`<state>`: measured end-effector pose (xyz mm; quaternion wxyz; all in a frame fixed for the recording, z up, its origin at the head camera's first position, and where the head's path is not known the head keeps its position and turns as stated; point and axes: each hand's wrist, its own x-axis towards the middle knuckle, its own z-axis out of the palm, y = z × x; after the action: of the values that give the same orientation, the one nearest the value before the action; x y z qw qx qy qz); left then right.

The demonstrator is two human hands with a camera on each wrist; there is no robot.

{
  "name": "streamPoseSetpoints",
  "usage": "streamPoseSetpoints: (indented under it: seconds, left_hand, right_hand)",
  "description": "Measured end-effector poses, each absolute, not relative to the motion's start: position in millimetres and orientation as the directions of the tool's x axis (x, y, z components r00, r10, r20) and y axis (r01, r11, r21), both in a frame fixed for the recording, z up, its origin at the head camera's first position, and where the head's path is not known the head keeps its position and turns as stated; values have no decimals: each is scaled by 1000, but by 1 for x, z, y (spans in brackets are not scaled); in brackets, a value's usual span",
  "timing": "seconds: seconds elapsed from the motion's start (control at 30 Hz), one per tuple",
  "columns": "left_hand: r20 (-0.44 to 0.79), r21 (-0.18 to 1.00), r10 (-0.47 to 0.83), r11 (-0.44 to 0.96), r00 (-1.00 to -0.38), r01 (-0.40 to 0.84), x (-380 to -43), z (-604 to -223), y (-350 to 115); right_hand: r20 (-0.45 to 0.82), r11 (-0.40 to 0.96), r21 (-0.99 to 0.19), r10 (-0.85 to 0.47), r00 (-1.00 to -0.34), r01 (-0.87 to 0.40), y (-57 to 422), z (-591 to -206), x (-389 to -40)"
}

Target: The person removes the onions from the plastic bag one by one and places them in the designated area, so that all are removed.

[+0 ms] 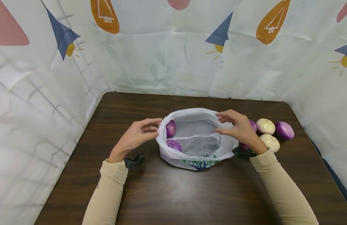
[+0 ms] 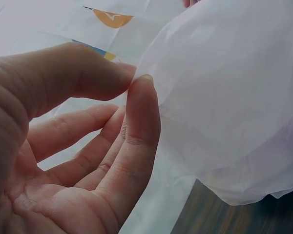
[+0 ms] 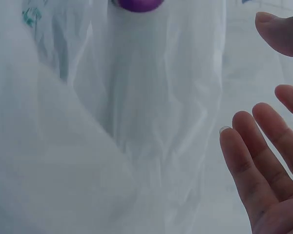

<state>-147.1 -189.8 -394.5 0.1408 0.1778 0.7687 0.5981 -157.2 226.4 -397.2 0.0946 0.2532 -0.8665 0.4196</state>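
A white plastic bag [image 1: 169, 157] with a green and blue print stands with its mouth wide apart on the table. Inside, at its left end, lie two purple onions [image 1: 171, 128]. My left hand [image 1: 137, 135] pinches the left rim between thumb and forefinger, also plain in the left wrist view, where the thumb [image 2: 102, 73] meets the fingertip at the bag's edge. Over the bag's right side is my right hand [image 1: 237, 126], thumb and fingers spread apart. The right wrist view shows its fingers [image 3: 244, 161] holding nothing, beside the bag wall [image 3: 151, 195].
To the right of the bag sit several more onions: a pale one [image 1: 265, 126], another pale onion [image 1: 270, 142] nearer me, and a purple one [image 1: 284, 130] farthest right. Purple ones are partly hidden behind my right hand. A printed white cloth [image 1: 168, 62] hangs around the dark wooden table [image 1: 184, 200].
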Motion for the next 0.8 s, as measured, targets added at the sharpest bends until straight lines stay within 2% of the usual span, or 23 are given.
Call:
streamPoseSetpoints:
  seconds: [0.3,0.8]
  left_hand:
    - [5,971,459,211,-888,114,-147,-391,-190]
    - [7,974,468,195,-883,112,-145,-389,-192]
  right_hand:
    - [381,474,-657,-463,-801,-586,193,-401,-166]
    - [297,475,-599,-616,-730,-645,137,-408,-171]
